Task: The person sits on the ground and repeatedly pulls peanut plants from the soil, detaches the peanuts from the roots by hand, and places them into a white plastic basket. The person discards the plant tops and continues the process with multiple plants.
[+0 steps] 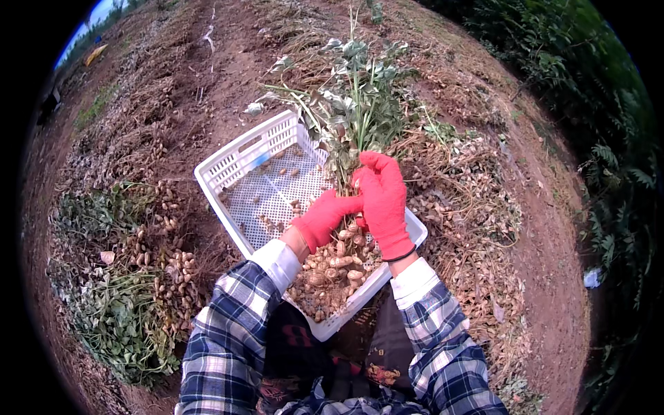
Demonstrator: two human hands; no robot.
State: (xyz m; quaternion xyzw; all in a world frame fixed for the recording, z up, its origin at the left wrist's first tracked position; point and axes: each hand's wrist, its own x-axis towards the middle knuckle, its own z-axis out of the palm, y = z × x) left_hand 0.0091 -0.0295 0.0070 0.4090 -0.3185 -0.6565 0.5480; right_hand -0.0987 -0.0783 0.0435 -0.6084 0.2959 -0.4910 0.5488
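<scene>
Both of my hands wear red gloves and are over a white perforated plastic crate [233,220]. My left hand [326,218] is closed around the lower stems of a bunch of peanut plants [358,109], whose leafy tops point away from me across the crate's far right corner. My right hand [385,205] is right beside it, its fingers curled at the same stems; what its fingertips hold is hidden. Peanuts in their shells [342,259] hang on the roots below my hands and lie in the crate's near corner. Loose peanuts [294,171] are scattered over the crate's floor.
Pulled peanut plants with pods [179,270] and green leaves [119,316] lie on the soil at the left. Dry plants [467,207] cover the ground at the right. A furrow of bare soil [228,88] runs ahead, and dark green bushes [560,67] line the right edge.
</scene>
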